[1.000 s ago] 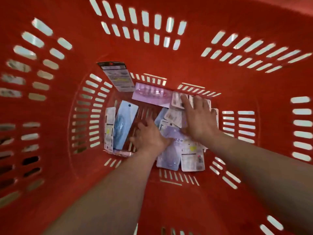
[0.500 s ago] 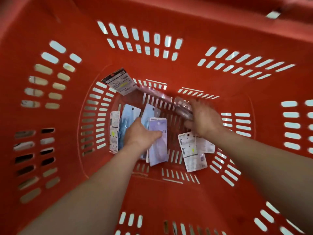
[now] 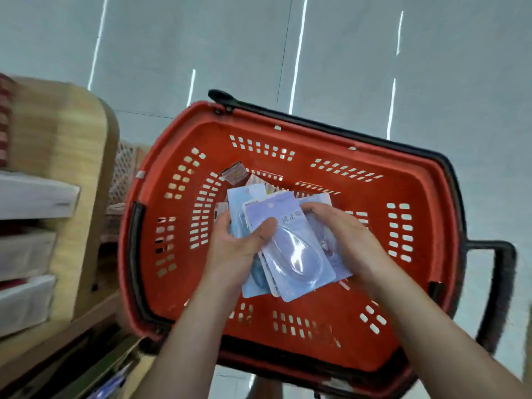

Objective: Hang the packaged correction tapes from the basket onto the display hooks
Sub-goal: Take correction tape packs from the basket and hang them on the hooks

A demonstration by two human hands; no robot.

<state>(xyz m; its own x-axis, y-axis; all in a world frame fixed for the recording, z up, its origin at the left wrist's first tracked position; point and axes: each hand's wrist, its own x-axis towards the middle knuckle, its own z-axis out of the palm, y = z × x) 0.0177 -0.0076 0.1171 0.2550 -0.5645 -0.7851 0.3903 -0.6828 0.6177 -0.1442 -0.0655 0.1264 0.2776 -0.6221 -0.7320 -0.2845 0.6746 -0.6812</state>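
The left hand [image 3: 236, 249] gripped the packs [image 3: 290, 249] from 9 o'clock, right hand [image 3: 345, 240] from 3. Long axis ran 11-to-5.

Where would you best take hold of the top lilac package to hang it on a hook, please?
Probably pinch the top lilac package by its flat lower card edge, coming from the near side. The clear blister bulges across the middle, and the hang hole sits at the far end, which should stay free for hanging.

We see a shop: a red shopping basket [image 3: 288, 133] on a grey tiled floor [image 3: 345, 53], beside wooden display shelves [image 3: 72, 168].
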